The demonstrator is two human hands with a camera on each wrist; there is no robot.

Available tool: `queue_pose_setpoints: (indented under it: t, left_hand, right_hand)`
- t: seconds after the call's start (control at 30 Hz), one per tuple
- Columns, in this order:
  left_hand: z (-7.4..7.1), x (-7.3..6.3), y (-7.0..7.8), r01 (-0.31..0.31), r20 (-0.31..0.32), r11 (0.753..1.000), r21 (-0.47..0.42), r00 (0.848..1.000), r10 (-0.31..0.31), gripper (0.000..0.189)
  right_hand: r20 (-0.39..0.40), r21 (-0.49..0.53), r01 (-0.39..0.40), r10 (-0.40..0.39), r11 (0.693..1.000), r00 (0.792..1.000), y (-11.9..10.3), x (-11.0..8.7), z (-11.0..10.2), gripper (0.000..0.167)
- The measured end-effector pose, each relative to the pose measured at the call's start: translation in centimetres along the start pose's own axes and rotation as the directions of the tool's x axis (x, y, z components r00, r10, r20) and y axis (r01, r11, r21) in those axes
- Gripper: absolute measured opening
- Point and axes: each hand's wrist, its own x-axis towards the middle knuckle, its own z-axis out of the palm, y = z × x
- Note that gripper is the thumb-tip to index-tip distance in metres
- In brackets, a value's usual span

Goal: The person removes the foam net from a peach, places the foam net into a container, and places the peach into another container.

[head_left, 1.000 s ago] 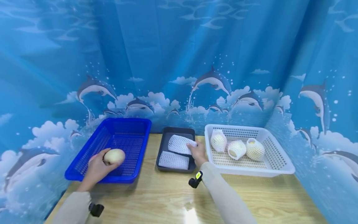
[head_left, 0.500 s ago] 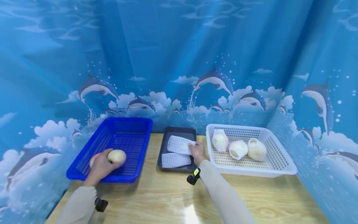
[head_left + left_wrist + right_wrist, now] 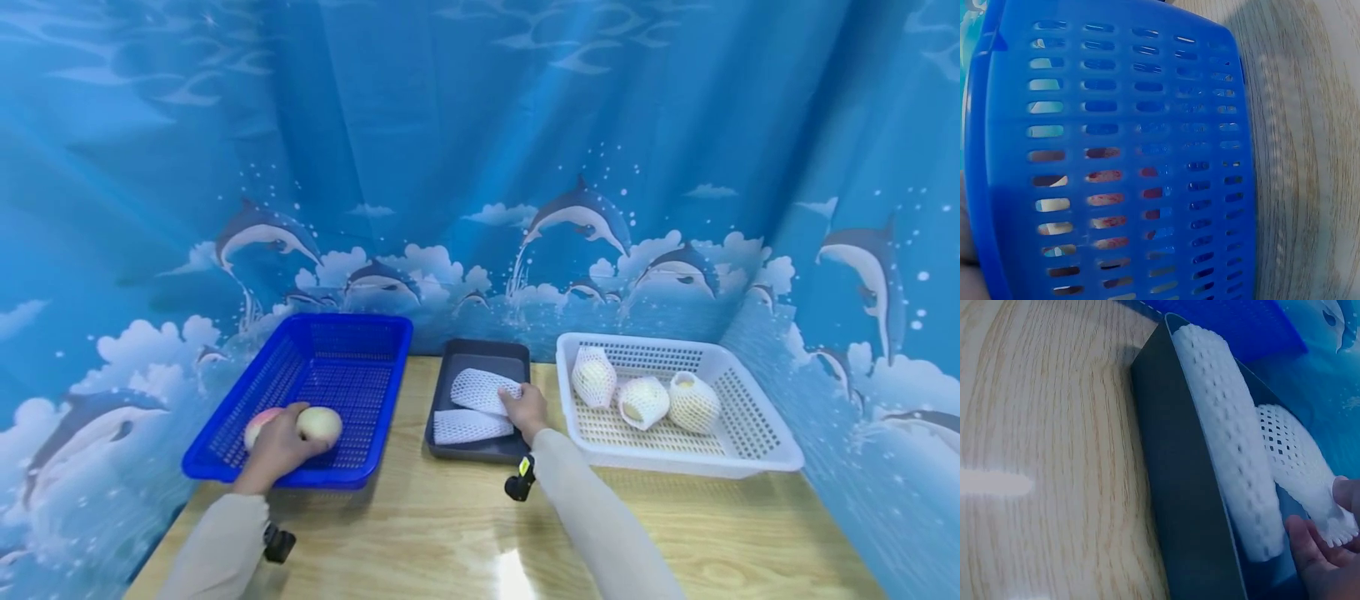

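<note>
Farther foam net (image 3: 480, 388): in the dark tray (image 3: 483, 356), pinched at its right end by right hand (image 3: 529, 412); extending lengthwise leftward from those fingers.
Peach (image 3: 322, 427): in the blue basket (image 3: 356, 337), gripped by left hand (image 3: 281, 447), well apart from the net.

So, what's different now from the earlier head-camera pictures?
The left hand has lowered the pale fruit further into the blue basket, still gripping it. The right hand has shifted slightly left, still pinching the upper net sleeve. The lower sleeve and three wrapped fruits stayed put.

Fingers (image 3: 1304, 547) pinch mesh sleeve (image 3: 1297, 456); second sleeve (image 3: 1233, 444) lies in dark tray (image 3: 1169, 456).
</note>
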Motion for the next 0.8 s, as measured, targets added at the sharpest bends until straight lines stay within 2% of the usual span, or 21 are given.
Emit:
queue_pose_setpoints:
  t: [0.07, 0.23, 0.37, 0.53, 0.63, 0.8]
  left_hand:
    - [0.1, 0.01, 0.0, 0.003, 0.007, 1.0, -0.003, 1.0, -0.003, 0.077]
    - [0.31, 0.13, 0.04, 0.002, 0.023, 1.0, 0.003, 1.0, -0.002, 0.076]
    - [0.25, 0.14, 0.07, -0.008, 0.023, 1.0, 0.025, 1.0, 0.007, 0.076]
    - [0.18, 0.25, 0.05, -0.005, 0.055, 1.0, -0.002, 0.998, 0.005, 0.076]
    - [0.06, 0.29, 0.14, 0.0, 0.082, 1.0, -0.025, 0.997, 0.002, 0.076]
    - [0.04, 0.25, 0.01, -0.011, 0.097, 1.0, -0.01, 0.995, 0.012, 0.072]
  right_hand:
    - [-0.004, -0.023, 0.009, -0.009, 1.0, 1.0, 0.0, 0.05, -0.2, 0.047]
    - [-0.013, -0.022, 0.056, -0.057, 0.998, 0.998, 0.05, -0.01, -0.73, 0.038]
    - [0.007, 0.001, 0.029, -0.029, 1.0, 1.0, 0.02, -0.02, -0.9, 0.041]
    - [0.015, 0.049, 0.042, -0.043, 0.998, 0.999, -0.04, 0.12, -0.92, 0.041]
    - [0.016, 0.048, 0.057, -0.057, 0.997, 0.998, -0.04, 0.2, -0.93, 0.039]
    - [0.006, 0.025, 0.082, -0.082, 0.996, 0.997, 0.03, 0.13, -0.85, 0.032]
